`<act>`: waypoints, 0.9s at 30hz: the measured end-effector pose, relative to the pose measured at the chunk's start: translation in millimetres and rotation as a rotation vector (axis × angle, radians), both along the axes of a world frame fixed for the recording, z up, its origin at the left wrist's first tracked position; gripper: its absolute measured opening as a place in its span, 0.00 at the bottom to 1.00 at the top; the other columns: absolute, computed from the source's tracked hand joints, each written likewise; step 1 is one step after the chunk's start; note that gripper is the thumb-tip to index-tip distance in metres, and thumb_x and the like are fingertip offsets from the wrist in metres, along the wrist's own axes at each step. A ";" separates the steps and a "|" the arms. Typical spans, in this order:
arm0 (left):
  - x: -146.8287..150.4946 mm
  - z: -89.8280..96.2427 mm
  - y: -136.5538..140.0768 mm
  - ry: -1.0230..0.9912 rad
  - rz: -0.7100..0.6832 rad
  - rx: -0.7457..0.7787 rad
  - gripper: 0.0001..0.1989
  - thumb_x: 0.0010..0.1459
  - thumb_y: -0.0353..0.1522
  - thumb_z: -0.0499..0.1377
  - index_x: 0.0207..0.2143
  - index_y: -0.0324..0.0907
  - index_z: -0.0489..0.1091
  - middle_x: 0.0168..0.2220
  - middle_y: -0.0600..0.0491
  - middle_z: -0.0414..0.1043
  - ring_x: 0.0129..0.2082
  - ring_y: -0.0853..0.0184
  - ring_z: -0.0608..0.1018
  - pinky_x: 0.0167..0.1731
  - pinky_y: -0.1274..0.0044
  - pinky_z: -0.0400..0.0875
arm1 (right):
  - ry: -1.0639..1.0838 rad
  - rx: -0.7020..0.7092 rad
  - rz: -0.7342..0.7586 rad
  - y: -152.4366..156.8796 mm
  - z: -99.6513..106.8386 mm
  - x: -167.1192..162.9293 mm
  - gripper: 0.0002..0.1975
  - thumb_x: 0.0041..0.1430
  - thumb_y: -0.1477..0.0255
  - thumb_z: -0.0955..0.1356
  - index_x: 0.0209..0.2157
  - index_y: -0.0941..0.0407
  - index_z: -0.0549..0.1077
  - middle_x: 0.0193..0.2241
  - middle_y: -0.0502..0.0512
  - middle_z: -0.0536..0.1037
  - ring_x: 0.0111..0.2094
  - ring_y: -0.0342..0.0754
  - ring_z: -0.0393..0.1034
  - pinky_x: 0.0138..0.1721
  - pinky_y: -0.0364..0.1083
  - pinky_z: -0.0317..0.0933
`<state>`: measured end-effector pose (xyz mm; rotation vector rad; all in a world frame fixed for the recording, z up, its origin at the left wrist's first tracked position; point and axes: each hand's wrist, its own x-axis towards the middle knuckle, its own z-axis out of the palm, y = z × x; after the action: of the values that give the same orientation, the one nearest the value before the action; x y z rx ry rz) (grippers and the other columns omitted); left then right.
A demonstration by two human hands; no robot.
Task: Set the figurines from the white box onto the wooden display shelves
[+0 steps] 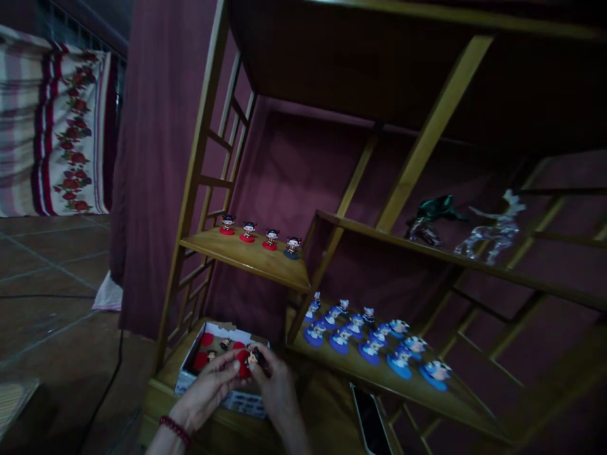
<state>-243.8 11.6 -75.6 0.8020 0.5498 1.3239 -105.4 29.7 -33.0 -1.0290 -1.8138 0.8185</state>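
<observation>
Both my hands meet over an open cardboard box (222, 328) on the low shelf at the lower left. Between them is a small figurine (250, 361) with black hair and a round red base. My left hand (218, 382) pinches the red base. On the other side, my right hand (275, 385) grips the dark-haired head end. More figurines with red bases (203, 360) lie in the box, partly hidden by my hands. On the small shelf above stand several similar figurines (248, 231), most on red bases and one on a dark base.
Rows of blue-based figurines (372, 346) fill the shelf at right. A phone (370, 420) lies below them. A clear deer-like ornament (496, 230) and a dark green one (431, 218) stand higher up. Wooden posts (190, 183) frame the unit; a cable (111, 379) runs along the floor.
</observation>
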 end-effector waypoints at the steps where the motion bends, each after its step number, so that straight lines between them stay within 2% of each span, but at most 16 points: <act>1: 0.8 6.4 -5.4 -0.017 0.010 -0.009 0.12 0.45 0.35 0.63 0.36 0.48 0.73 0.38 0.50 0.72 0.38 0.64 0.74 0.40 0.73 0.66 | -0.017 0.023 -0.008 -6.3 7.2 0.3 0.13 0.50 0.71 0.64 0.39 0.51 0.73 0.38 0.52 0.76 0.40 0.49 0.70 0.43 0.46 0.62; 5: 3.1 34.3 -29.4 -0.063 0.051 -0.045 0.14 0.42 0.32 0.65 0.34 0.39 0.72 0.34 0.47 0.72 0.31 0.67 0.75 0.35 0.75 0.68 | -0.046 0.119 -0.028 -30.5 34.4 0.6 0.13 0.49 0.72 0.64 0.37 0.52 0.73 0.36 0.53 0.76 0.38 0.48 0.70 0.41 0.46 0.63; 10: -1.5 62.7 -59.4 -0.085 0.031 0.009 0.12 0.45 0.30 0.64 0.34 0.35 0.71 0.33 0.46 0.73 0.31 0.68 0.75 0.36 0.76 0.69 | -0.060 0.200 0.040 -55.0 60.5 -1.3 0.14 0.48 0.73 0.64 0.38 0.50 0.73 0.34 0.51 0.75 0.33 0.46 0.70 0.34 0.43 0.65; 14: -8.8 72.2 -73.2 -0.073 0.002 0.045 0.11 0.47 0.29 0.62 0.35 0.34 0.70 0.33 0.46 0.73 0.30 0.68 0.75 0.34 0.77 0.69 | -0.080 0.211 0.055 -68.7 74.2 -4.4 0.15 0.48 0.73 0.64 0.40 0.50 0.72 0.35 0.51 0.75 0.34 0.45 0.69 0.36 0.44 0.65; 20: -16.3 83.6 -87.8 -0.124 -0.037 0.078 0.12 0.50 0.28 0.60 0.39 0.34 0.68 0.35 0.45 0.73 0.32 0.68 0.76 0.35 0.78 0.68 | -0.098 0.136 0.137 -84.7 97.5 -8.1 0.19 0.48 0.73 0.64 0.45 0.51 0.70 0.36 0.50 0.74 0.30 0.42 0.67 0.34 0.43 0.65; 27: -21.6 98.1 -97.7 -0.162 -0.023 0.084 0.12 0.49 0.25 0.60 0.39 0.34 0.69 0.34 0.46 0.73 0.32 0.69 0.76 0.36 0.79 0.69 | -0.133 0.133 0.116 -89.7 115.7 -13.4 0.21 0.47 0.73 0.65 0.46 0.53 0.68 0.36 0.52 0.73 0.30 0.42 0.68 0.31 0.43 0.65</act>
<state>-265.4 -86.0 22.5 0.7594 0.3576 1.3842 -118.8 -60.0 82.7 -0.9175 -2.0281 0.7010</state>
